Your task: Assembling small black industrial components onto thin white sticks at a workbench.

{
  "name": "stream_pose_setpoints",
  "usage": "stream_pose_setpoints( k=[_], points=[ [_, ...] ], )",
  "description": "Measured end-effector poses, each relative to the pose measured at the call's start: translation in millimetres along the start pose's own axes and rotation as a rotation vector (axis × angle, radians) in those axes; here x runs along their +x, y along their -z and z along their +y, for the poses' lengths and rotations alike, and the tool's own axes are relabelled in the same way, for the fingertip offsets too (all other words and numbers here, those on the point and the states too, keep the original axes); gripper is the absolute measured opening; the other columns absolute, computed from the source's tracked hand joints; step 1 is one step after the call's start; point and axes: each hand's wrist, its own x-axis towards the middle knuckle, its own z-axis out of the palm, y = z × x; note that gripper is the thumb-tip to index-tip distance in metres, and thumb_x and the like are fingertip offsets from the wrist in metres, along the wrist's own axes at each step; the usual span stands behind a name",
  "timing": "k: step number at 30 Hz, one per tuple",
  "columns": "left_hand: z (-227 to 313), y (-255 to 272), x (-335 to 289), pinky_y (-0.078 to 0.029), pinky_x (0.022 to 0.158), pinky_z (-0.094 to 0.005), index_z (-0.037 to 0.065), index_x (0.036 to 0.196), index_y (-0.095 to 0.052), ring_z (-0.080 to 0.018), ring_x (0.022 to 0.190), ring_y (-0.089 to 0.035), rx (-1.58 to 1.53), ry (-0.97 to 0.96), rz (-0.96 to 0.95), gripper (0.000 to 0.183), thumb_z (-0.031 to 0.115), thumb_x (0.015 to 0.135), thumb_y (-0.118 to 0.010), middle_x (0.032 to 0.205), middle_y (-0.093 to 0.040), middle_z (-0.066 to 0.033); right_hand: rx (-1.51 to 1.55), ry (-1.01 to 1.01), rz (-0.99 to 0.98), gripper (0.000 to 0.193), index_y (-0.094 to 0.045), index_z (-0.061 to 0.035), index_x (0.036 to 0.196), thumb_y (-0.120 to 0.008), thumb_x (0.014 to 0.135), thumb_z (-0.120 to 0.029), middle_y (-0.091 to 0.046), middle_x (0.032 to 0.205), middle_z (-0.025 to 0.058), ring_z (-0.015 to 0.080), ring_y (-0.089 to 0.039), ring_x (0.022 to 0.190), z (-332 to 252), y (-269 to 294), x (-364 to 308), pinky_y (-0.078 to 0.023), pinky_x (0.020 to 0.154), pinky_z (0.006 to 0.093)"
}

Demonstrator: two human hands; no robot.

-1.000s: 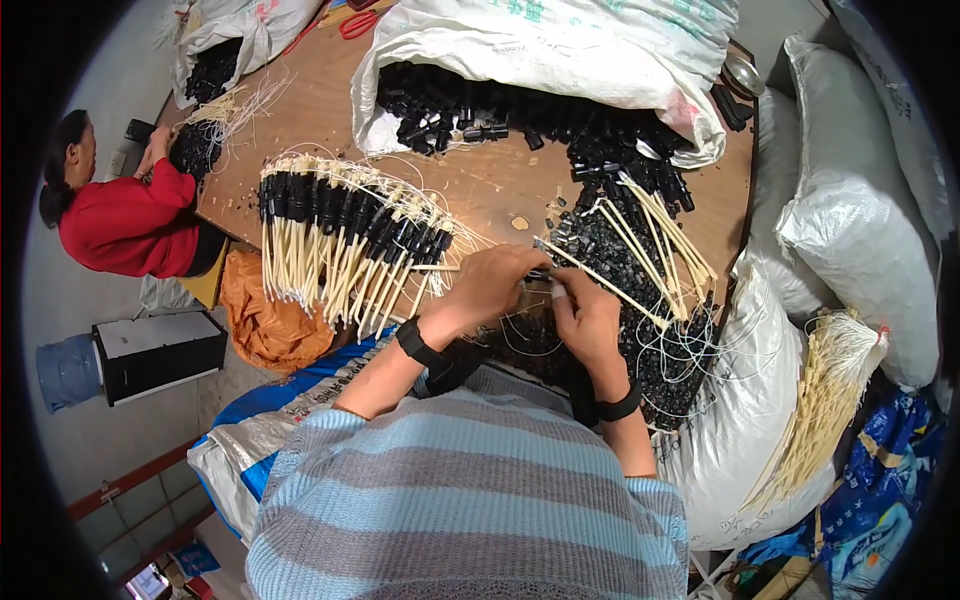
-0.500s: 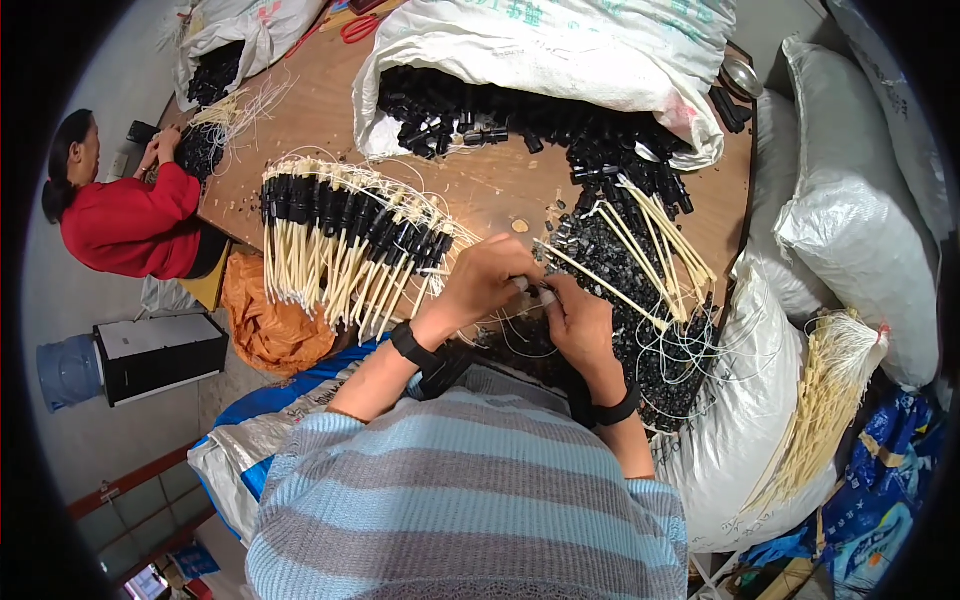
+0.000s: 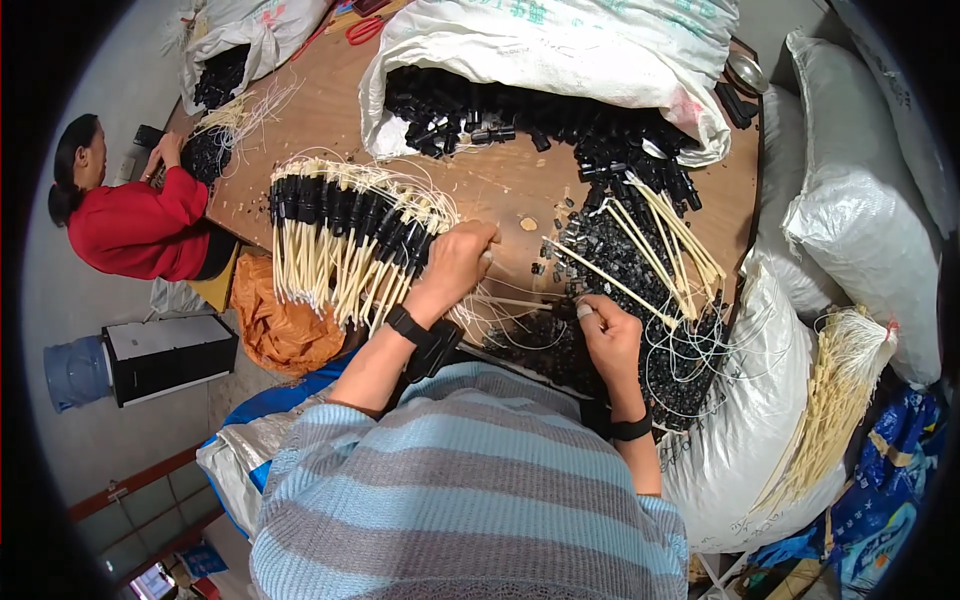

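Note:
My left hand [image 3: 461,262] is closed just right of a row of pale sticks with black sleeves [image 3: 345,225]; what its fingers hold, if anything, is hidden. My right hand [image 3: 612,338] is pinched over a heap of small black pieces [image 3: 655,355], with a white wrap on one finger. A pale stick [image 3: 512,301] reaches from near my left wrist toward the right fingertips; whether they grip it is unclear. Thin white cords [image 3: 490,320] curl below the left hand. Several loose pale sticks [image 3: 665,245] lie on the heap at right.
A white sack [image 3: 560,50] at the back spills black tubular parts [image 3: 480,115] onto the wooden table [image 3: 320,100]. Red scissors [image 3: 364,30] lie behind. Stuffed white sacks [image 3: 850,220] and a bundle of pale sticks [image 3: 825,400] crowd the right. A person in red [image 3: 135,225] works at far left.
My hands, close together before, have come apart. The left moved up and left toward the row of sticks; the right moved slightly right and down. A pale stick now shows between them.

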Motion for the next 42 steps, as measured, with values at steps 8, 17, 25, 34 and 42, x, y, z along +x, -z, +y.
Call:
stream_pose_setpoints(
  k=[8, 17, 25, 34, 42],
  points=[
    [24.0, -30.3, 18.3, -0.050, 0.065, -0.0382, 0.010, 0.083, -0.064, -0.0284, 0.079, -0.061, -0.105, -0.252, -0.068, 0.022, -0.002, 0.064, -0.066, 0.082, -0.062, -0.0075, 0.080, -0.114, -0.045, 0.011, -0.069, 0.0003, 0.092, -0.062, 0.085, -0.005, -0.046, 0.061, -0.0076, 0.0014, -0.036, 0.055, 0.0, -4.5, 7.9, -0.029, 0.049, 0.0203],
    [48.0, -15.1, 11.6, -0.047, 0.056, -0.0263, 0.005, 0.083, -0.068, -0.0157, 0.060, -0.060, -0.532, 0.123, -0.064, 0.011, 0.001, 0.073, -0.070, 0.073, -0.064, -0.0060, 0.073, -0.186, 0.015, 0.012, -0.069, -0.0015, 0.089, -0.064, 0.084, -0.011, -0.051, 0.054, 0.0010, 0.0062, -0.043, 0.050, 2.2, -17.1, 23.2, -0.036, 0.048, 0.0256],
    [76.0, -19.9, 5.9, -0.051, 0.063, -0.0315, 0.007, 0.087, -0.068, -0.0253, 0.076, -0.064, -0.303, -0.376, 0.062, 0.020, 0.003, 0.068, -0.070, 0.083, -0.066, -0.0054, 0.200, -0.210, -0.048, 0.014, -0.068, 0.0001, 0.088, -0.055, 0.085, 0.003, -0.051, 0.064, -0.0091, 0.0002, -0.039, 0.055, 18.7, -30.5, 31.2, -0.029, 0.049, 0.0191],
    [68.2, -16.9, 0.0, -0.046, 0.060, -0.0220, 0.006, 0.096, -0.069, -0.0075, 0.066, -0.057, -0.589, 0.161, -0.053, 0.032, -0.006, 0.066, -0.064, 0.076, -0.063, 0.0001, -0.185, 0.051, 0.138, 0.008, -0.067, -0.0049, 0.093, -0.061, 0.088, -0.008, -0.058, 0.063, -0.0002, 0.0087, -0.050, 0.049, -3.8, -25.8, 21.8, -0.038, 0.047, 0.0262],
    [68.5, -18.8, 3.6, -0.047, 0.057, -0.0219, 0.004, 0.084, -0.070, -0.0077, 0.062, -0.057, -0.746, 0.303, -0.062, 0.019, -0.003, 0.067, -0.065, 0.073, -0.064, -0.0014, -0.426, 0.326, 0.229, 0.012, -0.067, -0.0077, 0.094, -0.065, 0.084, -0.013, -0.066, 0.077, 0.0120, 0.0290, -0.065, 0.062, -16.6, -31.4, 15.2, -0.049, 0.053, 0.0359]
  ],
)
